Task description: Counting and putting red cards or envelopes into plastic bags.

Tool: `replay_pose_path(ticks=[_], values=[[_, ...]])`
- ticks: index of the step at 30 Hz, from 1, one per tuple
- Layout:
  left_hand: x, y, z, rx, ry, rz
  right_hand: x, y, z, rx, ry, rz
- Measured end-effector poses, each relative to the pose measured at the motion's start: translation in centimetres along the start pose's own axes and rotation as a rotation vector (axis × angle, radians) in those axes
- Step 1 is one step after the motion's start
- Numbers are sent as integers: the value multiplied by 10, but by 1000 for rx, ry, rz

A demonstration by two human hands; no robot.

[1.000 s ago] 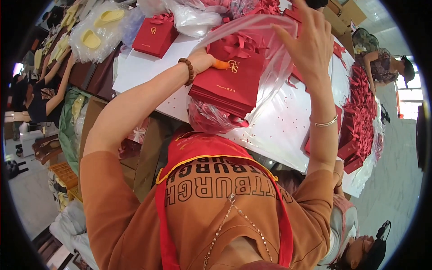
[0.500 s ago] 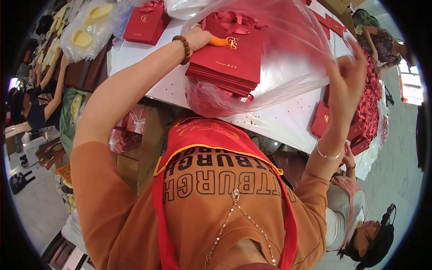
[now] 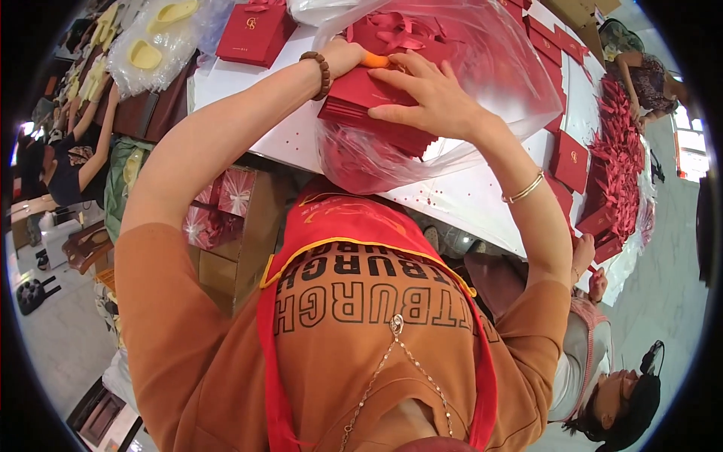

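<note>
A stack of red paper gift bags (image 3: 354, 113) with red ribbon bows lies inside a large clear plastic bag (image 3: 520, 113) on the white table. My left hand (image 3: 343, 58) grips the stack's left side, an orange finger cover (image 3: 374, 59) lying across the top bag. Its other fingers are hidden behind the stack. From the right my right hand (image 3: 433, 94) reaches over the mouth of the plastic bag. Its fingers are spread on the top gift bag, fingertips close to the orange cover.
Another red gift bag stack (image 3: 256, 34) stands at the far left of the white table (image 3: 286, 143). More red bags with ribbons (image 3: 614, 166) line its right side. A co-worker (image 3: 602, 369) sits at the right; yellow slippers in bubble wrap (image 3: 147, 53) lie far left.
My right hand has moved left from the plastic bag's right edge onto the stack, letting go of the plastic. My left hand stays on the stack, which has shifted slightly.
</note>
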State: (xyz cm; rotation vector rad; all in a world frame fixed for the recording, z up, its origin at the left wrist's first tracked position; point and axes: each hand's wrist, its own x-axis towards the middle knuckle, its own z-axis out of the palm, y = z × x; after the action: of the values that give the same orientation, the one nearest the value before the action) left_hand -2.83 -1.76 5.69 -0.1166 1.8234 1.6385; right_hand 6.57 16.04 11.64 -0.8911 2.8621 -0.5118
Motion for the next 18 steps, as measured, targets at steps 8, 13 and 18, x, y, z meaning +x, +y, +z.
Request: replay_pose_path(ticks=[8,13,18], values=[[-10,4,4,-13,46,-41,-8,-10,21,57,58,37],[-14,4,3,-44,0,-22,-9,-28,16,-60,-7,120],[-13,1,-4,-212,-111,-14,-5,-25,24,-72,105,55]])
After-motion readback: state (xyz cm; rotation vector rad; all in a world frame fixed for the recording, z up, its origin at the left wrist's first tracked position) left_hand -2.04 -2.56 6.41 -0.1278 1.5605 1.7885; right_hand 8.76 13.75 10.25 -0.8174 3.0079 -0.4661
